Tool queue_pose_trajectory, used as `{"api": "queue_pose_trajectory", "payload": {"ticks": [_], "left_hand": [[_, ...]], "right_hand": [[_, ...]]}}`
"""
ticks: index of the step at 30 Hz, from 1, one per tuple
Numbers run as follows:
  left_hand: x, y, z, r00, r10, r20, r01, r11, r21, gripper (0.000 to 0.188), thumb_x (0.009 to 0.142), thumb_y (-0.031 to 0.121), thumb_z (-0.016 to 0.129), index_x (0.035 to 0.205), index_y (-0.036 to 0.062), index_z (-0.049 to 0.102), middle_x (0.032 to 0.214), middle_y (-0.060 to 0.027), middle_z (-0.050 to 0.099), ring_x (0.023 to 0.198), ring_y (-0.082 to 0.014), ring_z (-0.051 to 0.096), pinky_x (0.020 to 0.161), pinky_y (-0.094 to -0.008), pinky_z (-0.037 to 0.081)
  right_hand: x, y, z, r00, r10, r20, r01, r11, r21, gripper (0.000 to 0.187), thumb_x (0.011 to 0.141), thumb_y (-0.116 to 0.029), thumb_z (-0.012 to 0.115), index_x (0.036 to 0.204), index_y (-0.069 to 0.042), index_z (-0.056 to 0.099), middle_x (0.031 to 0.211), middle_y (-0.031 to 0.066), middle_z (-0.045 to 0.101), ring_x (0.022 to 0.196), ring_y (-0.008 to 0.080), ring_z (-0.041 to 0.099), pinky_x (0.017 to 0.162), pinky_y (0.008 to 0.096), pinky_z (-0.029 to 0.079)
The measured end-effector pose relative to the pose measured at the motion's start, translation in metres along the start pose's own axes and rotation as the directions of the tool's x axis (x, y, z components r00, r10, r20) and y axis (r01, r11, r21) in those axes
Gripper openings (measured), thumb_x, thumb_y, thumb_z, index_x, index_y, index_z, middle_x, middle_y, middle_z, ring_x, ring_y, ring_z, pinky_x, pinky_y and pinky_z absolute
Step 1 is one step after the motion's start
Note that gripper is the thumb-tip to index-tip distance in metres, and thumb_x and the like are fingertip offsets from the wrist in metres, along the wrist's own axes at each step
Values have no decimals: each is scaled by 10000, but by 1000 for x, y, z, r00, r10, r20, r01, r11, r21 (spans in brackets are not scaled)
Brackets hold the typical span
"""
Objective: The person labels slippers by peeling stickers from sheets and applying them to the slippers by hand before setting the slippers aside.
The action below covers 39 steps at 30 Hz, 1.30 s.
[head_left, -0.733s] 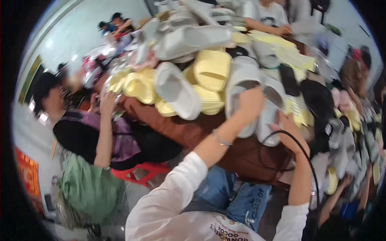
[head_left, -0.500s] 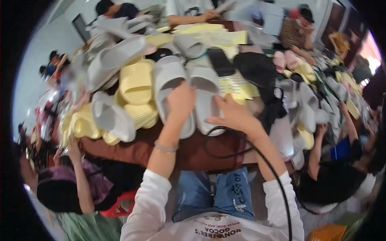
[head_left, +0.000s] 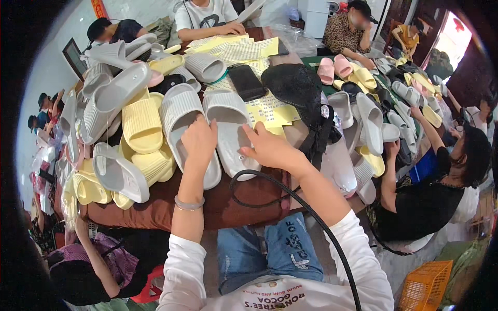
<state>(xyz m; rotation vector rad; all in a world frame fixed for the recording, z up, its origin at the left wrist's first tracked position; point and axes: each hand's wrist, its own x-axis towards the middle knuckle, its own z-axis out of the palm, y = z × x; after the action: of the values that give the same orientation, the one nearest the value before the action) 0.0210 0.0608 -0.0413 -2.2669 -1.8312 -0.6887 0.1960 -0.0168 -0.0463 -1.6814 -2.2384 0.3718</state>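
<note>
Two grey slide slippers lie side by side in front of me, toes away. On the left grey slipper (head_left: 179,111), my left hand (head_left: 199,140) rests at the inner edge, its fingers curled by the strap opening and partly hidden. At the outer side of the right grey slipper (head_left: 226,111) is my right hand (head_left: 272,147), with thumb and forefinger apart. The thumb touches the footbed beside a small round mark. Yellow slippers (head_left: 148,124) and another grey slipper (head_left: 120,173) lie piled to the left.
A black phone (head_left: 246,83) lies on yellow label sheets (head_left: 275,111) behind the pair, near a black cap (head_left: 291,85). A black cable (head_left: 316,217) loops past my right arm. Co-workers sit around the table. An orange crate (head_left: 425,285) stands at lower right.
The view has shifted, so the table and slippers sit further left in the picture. My hands stay on the same two grey slippers, with little change in their pose.
</note>
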Motion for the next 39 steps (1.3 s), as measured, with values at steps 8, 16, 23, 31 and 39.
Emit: {"api": "queue_pose_trajectory", "payload": {"ticks": [8, 16, 23, 31, 39], "left_hand": [[1, 3, -6, 999, -35, 34, 34, 999, 19, 322, 808, 329, 553, 833, 9, 529, 725, -185, 624, 689, -357, 621, 628, -453, 486], [-1, 1, -9, 997, -55, 62, 53, 997, 48, 340, 815, 333, 540, 893, 2, 521, 739, -189, 624, 694, -365, 618, 629, -456, 484], [1, 4, -5, 997, -39, 61, 37, 999, 34, 340, 817, 338, 537, 883, 5, 519, 735, -185, 625, 687, -354, 625, 622, -449, 490], [1, 3, -5, 999, -25, 48, 23, 999, 35, 326, 808, 329, 553, 864, 9, 520, 731, -184, 625, 679, -345, 626, 608, -435, 495], [0, 5, -4, 1000, -19, 20, 19, 1000, 6, 322, 804, 330, 562, 850, 14, 519, 718, -187, 623, 676, -358, 621, 614, -447, 488]], "right_hand": [[2, 6, 7, 998, -52, -41, 51, 998, -23, 498, 885, -254, 440, 1294, -1, 309, 1044, 201, 420, 868, 349, 551, 726, 418, 462], [0, -6, -1, 1000, 5, -7, -5, 1000, 8, 651, 845, -415, 505, 1312, -12, 295, 1072, 219, 437, 900, 366, 549, 735, 431, 467], [-2, -7, -8, 999, 28, 43, -27, 999, -29, 840, 762, -584, 530, 1335, -24, 276, 1142, 240, 426, 977, 388, 526, 782, 430, 462], [0, 3, 7, 997, -32, -65, 31, 999, -18, 627, 849, -391, 497, 1318, -28, 296, 1071, 209, 446, 899, 360, 547, 729, 427, 468], [0, 3, 4, 1000, -6, -24, 6, 1000, 10, 661, 840, -435, 498, 1319, -26, 296, 1084, 222, 442, 921, 379, 542, 745, 432, 463]]}}
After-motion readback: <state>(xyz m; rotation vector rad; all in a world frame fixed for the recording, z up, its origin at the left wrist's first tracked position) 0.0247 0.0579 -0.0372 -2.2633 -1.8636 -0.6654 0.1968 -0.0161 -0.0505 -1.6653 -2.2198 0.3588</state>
